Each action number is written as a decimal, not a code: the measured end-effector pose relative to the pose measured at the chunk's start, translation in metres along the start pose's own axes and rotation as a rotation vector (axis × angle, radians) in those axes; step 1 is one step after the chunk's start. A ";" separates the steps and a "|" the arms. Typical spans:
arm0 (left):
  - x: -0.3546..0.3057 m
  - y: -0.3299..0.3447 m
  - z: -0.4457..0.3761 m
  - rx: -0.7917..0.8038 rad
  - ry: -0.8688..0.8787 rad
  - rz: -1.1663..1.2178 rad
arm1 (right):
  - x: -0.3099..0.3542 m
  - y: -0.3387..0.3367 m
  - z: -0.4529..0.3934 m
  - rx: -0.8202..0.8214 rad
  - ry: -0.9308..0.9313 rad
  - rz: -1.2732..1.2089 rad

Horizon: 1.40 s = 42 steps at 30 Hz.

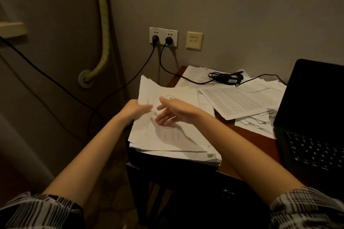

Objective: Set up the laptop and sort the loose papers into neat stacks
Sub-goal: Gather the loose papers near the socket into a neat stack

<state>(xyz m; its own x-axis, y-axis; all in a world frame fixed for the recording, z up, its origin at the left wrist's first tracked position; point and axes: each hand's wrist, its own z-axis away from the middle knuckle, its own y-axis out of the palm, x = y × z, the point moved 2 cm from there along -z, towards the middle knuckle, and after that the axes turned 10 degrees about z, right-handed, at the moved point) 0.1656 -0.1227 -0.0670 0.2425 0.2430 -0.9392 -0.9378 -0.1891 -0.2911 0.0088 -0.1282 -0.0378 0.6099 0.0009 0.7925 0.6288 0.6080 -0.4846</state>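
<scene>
A thick stack of white papers (173, 141) lies on the left end of the brown desk (247, 135), overhanging its left edge. My left hand (135, 109) grips the stack's left edge, thumb on top, lifting several sheets. My right hand (173, 111) hovers over the top sheet with fingers loosely spread, fingertips touching the paper. More loose papers (240, 102) lie scattered across the desk's far side. An open black laptop (314, 113) stands at the right, its screen dark.
A black power adapter (227, 78) with coiled cable rests on the far papers. Two plugs sit in the wall sockets (163, 37). A dark chair back (167, 182) stands under the desk's left end. A green pipe (104, 24) runs down the wall.
</scene>
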 end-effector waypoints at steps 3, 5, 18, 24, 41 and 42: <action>-0.003 0.000 0.000 0.084 0.054 0.136 | -0.019 -0.031 0.007 -0.356 -0.029 0.004; -0.012 -0.003 0.003 0.137 0.114 0.282 | -0.031 -0.058 0.018 -0.667 -0.025 0.076; -0.069 0.011 0.031 0.062 0.647 0.475 | -0.018 -0.081 0.073 -0.913 -0.539 -0.288; -0.024 0.022 0.023 -0.026 0.491 0.414 | -0.060 -0.051 0.068 -0.809 -0.388 -0.154; 0.010 0.018 0.039 -0.198 0.209 -0.614 | -0.099 -0.023 0.068 -0.716 0.150 0.264; 0.012 0.016 0.039 -0.180 0.227 -0.667 | -0.100 -0.021 0.069 -0.730 0.144 0.260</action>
<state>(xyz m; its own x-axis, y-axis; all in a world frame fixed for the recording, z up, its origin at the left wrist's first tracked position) 0.1440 -0.0860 -0.0761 0.8124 0.1620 -0.5602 -0.5215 -0.2281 -0.8222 -0.0990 -0.0865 -0.0809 0.8061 -0.0615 0.5886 0.5845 -0.0725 -0.8081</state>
